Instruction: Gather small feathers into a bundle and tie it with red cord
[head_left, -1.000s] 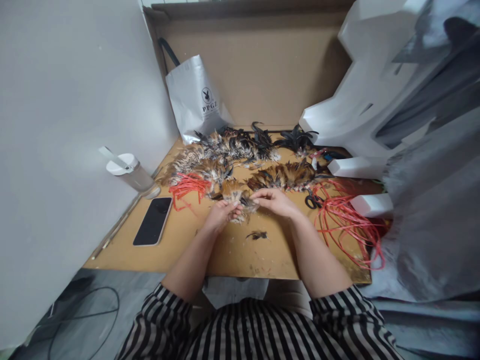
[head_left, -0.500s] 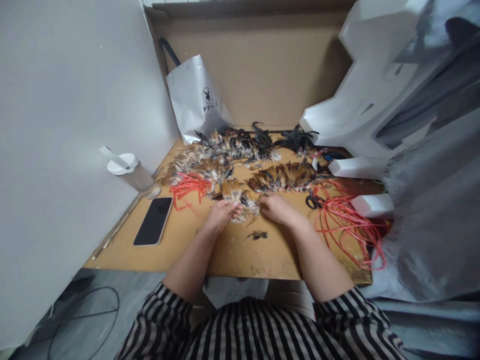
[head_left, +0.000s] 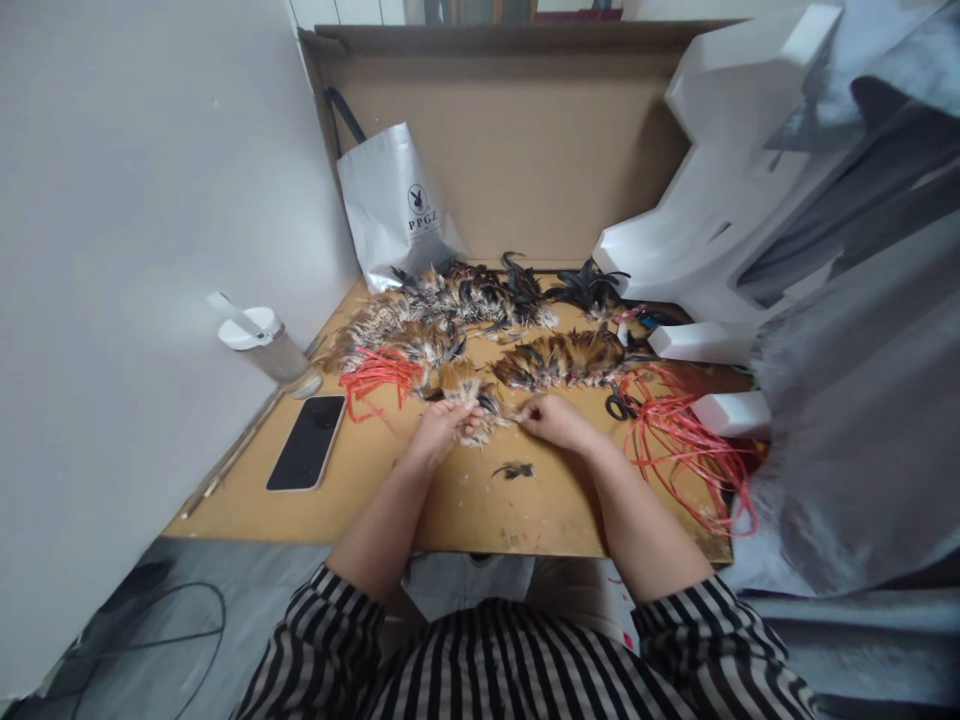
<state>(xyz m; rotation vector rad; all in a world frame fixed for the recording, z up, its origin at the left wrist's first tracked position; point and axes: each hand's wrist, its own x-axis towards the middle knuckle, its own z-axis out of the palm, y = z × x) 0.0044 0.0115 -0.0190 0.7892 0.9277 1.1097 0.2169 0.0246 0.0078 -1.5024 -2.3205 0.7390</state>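
Note:
My left hand (head_left: 444,430) is closed in a pinch on a small bunch of feathers (head_left: 465,385), brown at the top with pale quills below. To its right my right hand (head_left: 551,420) has its fingertips pinched together at a pale feather by the edge of the bunch. Loose pale feathers lie under the two hands. Just beyond my right hand is a row of brown feather bundles (head_left: 562,358). A larger heap of striped and brown feathers (head_left: 420,305) spreads behind my left hand. Closer to me lies a small dark feather tuft (head_left: 516,470).
Red plastic strips (head_left: 379,375) lie on the left, more red strips (head_left: 686,450) on the right beside black-handled scissors (head_left: 622,402). A phone (head_left: 307,443), a lidded cup (head_left: 266,345) and a silver bag (head_left: 390,205) stand or lie leftward. White foam (head_left: 709,342) juts in from the right.
My right hand has drawn slightly away from the bunch, with a pale feather showing at its fingertips. My left hand keeps its pinch. The view has tilted up a little.

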